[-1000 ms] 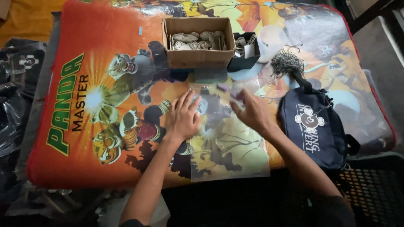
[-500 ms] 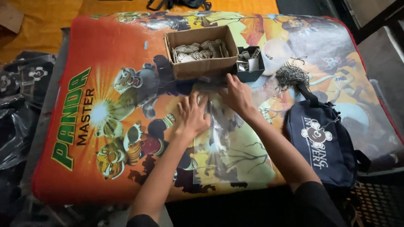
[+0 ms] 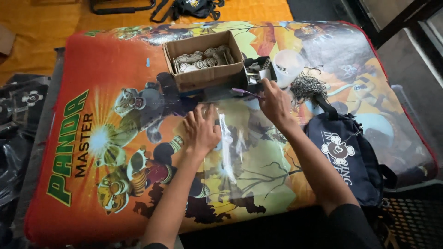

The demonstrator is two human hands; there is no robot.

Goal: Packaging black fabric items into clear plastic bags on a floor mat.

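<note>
Clear plastic bag [image 3: 230,152] lies flat just below the cardboard box [image 3: 203,64]; the left hand [image 3: 201,131] presses it open-palmed, while the right hand [image 3: 275,102] pinches its top edge — best pulled taut, evenly.

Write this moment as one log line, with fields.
left hand: flat on clear plastic bag | right hand: at bag's top edge, beside small black box

right hand [image 3: 275,102]: slid up the clear plastic sheet [image 3: 240,152] to its top edge, beside the small black box [image 3: 257,70] | left hand [image 3: 201,131]: stayed pressing but edged upward, fingers spread | view: camera tilted forward, white cup [image 3: 287,64] appeared
</note>
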